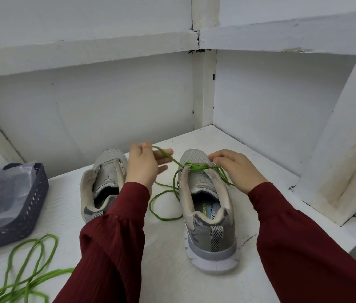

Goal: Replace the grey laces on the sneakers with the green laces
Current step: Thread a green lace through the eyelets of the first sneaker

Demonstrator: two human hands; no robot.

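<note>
Lace (pixel 195 166), green, threaded through right sneaker's (pixel 207 206) front eyelets; slack loops on shelf (pixel 172 270) beside it. Left hand (pixel 144 165) pinches one end, raised, other fingers spread. Right hand (pixel 236 169) curls fingers over lace at eyelets; pinching or not, cannot tell.

The left sneaker (pixel 104 171) is stood unlaced beside the right sneaker (pixel 205 186), where a green lace (pixel 196 166) is threaded (front eyelets only), ends trailing loose.
</note>
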